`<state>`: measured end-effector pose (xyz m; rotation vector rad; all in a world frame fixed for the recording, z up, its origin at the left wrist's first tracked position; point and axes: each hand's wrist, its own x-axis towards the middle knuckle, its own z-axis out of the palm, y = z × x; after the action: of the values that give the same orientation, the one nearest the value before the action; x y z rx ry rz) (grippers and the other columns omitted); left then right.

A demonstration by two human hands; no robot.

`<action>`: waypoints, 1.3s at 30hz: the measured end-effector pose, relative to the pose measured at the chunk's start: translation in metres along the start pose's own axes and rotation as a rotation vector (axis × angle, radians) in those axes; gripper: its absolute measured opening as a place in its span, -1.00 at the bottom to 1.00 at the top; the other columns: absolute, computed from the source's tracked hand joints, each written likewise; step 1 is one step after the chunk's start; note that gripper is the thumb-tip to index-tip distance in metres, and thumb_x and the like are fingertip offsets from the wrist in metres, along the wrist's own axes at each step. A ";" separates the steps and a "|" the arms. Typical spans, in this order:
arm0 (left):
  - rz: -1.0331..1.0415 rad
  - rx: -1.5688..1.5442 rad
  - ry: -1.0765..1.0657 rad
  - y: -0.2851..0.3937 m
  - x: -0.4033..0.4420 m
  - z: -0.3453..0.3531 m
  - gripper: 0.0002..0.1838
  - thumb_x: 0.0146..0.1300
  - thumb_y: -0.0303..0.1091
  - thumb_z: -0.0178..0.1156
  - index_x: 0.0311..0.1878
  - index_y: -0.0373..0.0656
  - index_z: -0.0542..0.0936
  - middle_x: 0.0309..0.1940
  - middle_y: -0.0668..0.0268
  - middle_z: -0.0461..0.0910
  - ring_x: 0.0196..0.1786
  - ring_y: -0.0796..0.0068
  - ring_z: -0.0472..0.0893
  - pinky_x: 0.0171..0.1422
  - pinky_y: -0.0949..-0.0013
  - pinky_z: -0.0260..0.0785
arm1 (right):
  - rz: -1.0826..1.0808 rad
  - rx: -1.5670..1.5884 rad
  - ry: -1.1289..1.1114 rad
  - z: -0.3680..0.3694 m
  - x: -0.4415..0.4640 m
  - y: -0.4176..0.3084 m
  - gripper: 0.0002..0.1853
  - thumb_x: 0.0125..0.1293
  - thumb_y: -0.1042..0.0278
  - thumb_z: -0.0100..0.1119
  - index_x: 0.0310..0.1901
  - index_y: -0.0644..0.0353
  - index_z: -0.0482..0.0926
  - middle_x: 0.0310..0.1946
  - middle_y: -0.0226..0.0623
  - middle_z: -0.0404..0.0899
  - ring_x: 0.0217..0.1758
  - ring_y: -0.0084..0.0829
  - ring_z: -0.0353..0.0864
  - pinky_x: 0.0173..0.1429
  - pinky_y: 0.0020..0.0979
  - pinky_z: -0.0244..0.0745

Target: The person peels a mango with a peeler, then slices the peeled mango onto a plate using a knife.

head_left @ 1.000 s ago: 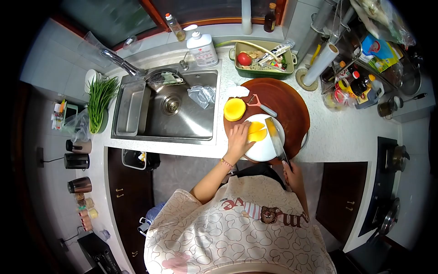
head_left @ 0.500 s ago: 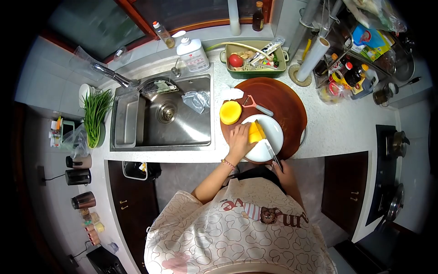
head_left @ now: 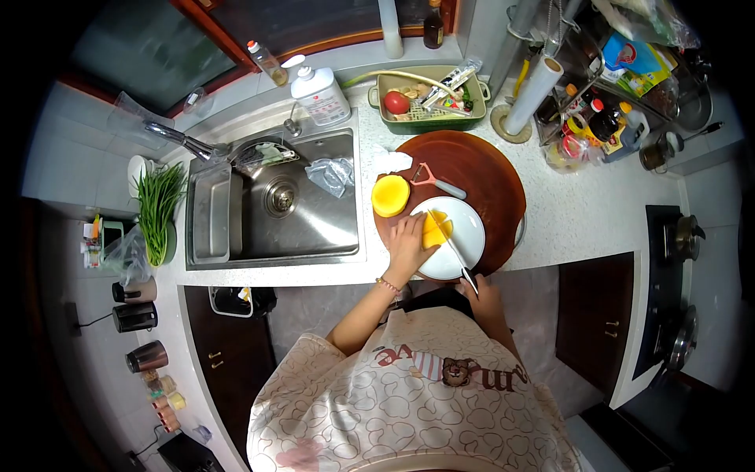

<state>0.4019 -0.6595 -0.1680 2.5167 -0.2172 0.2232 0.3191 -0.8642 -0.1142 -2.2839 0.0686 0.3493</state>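
My left hand presses its fingers on the yellow pieces that lie on a white plate. My right hand is wrapped round the handle of a knife, whose blade lies across the yellow pieces. The plate rests on a round brown board. Left of the plate, on the board, sits a larger yellow piece with a flat top. Behind the plate lies a peeler with a red head and grey handle. A crumpled white tissue is at the board's left edge.
A steel sink with a plastic bag is at the left. Behind the board stands a green basket with a tomato. A white pump bottle stands behind the sink. Bottles and a film roll are at the right.
The knife has moved left, from beside the yellow pieces onto them, and my right hand has shifted with it. My left hand stays on the pieces. The whole view has shifted slightly.
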 end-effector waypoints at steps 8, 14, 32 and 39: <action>-0.001 -0.020 0.002 0.001 0.001 -0.001 -0.17 -0.18 -0.17 0.50 0.22 -0.21 0.42 0.07 0.22 0.48 0.15 0.25 0.40 0.17 0.22 0.19 | 0.022 0.040 -0.028 -0.002 0.004 0.000 -0.65 0.38 0.13 0.06 -0.31 0.34 0.45 -0.56 0.15 0.50 -0.44 0.15 0.53 -0.40 -0.03 0.34; 0.007 -0.024 0.010 -0.001 0.001 -0.001 -0.17 -0.18 -0.15 0.51 0.22 -0.21 0.42 0.05 0.22 0.48 0.13 0.24 0.41 0.16 0.22 0.19 | -0.007 0.032 -0.021 -0.004 0.004 -0.002 -0.65 0.39 0.14 0.06 -0.32 0.34 0.46 -0.57 0.14 0.50 -0.46 0.13 0.54 -0.42 -0.05 0.34; -0.054 -0.047 -0.004 -0.002 0.003 -0.001 -0.18 -0.19 -0.19 0.52 0.21 -0.18 0.41 0.02 0.21 0.50 0.12 0.24 0.43 0.16 0.22 0.20 | 0.063 0.025 -0.051 -0.002 0.017 -0.004 -0.58 0.40 0.08 0.02 -0.25 0.41 0.51 -0.49 0.24 0.52 -0.36 0.19 0.54 -0.31 -0.01 0.37; -0.053 -0.058 0.004 -0.003 0.004 -0.003 -0.17 -0.22 -0.20 0.53 0.20 -0.18 0.42 0.01 0.21 0.50 0.11 0.23 0.43 0.14 0.21 0.21 | 0.077 0.009 -0.047 0.004 0.020 -0.003 -0.58 0.39 0.10 0.05 -0.29 0.43 0.52 -0.46 0.26 0.52 -0.33 0.21 0.53 -0.27 0.00 0.37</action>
<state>0.4058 -0.6562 -0.1663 2.4609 -0.1527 0.1978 0.3379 -0.8575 -0.1202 -2.2676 0.1337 0.4419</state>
